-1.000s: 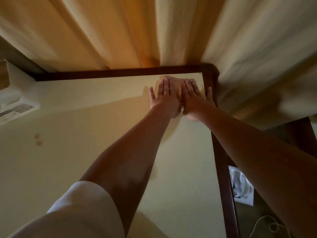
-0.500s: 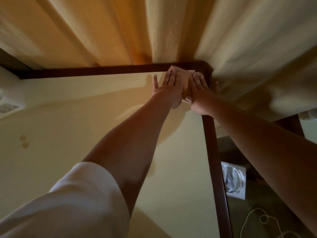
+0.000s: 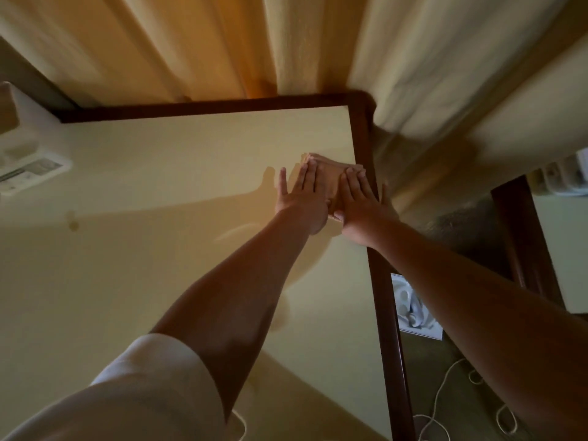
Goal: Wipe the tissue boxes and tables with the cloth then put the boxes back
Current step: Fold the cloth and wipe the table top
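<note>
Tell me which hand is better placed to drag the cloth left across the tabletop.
Left, probably: the left hand lies flat on the cloth on its inner side, while the right hand sits against the dark rim with its forearm crossing that edge.

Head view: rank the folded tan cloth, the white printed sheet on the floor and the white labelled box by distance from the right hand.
1. Folded tan cloth: under the right hand.
2. White printed sheet: on the floor, lower right.
3. White labelled box: far left edge.
</note>
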